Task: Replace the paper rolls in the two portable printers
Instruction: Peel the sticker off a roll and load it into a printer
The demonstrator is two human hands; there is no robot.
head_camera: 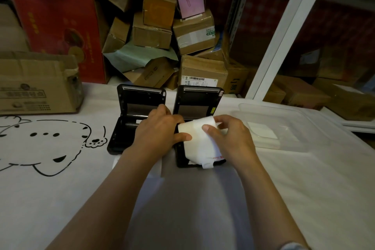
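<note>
— Stacked cardboard boxes [154, 32] crowd the far wall of a storeroom; what lies on the white cloth [304, 189] in front of them?

— Two black portable printers, lids up, side by side: the left printer [129, 128] and the right printer [199, 105]. Both hands work over the right one, where a paper roll [197, 140] with a loose wrapper sits above the open bay.

— And the hands themselves?

— The left hand [160, 130] grips the roll's left end, thumb pressed on top. The right hand [229, 138] pinches the white sheet at its right edge, fingers curled.

— How would that roll handle?

— Light, likely, and soft at the outer layers; the thin sheet could tear or crease. Holding it by the ends seems safest.

— Anything in the way?

— A clear plastic tray [304, 119] holding a flat white pack lies just right of the printers; a brown carton [36, 87] stands at far left. The raised lids stand close behind the bays.
</note>
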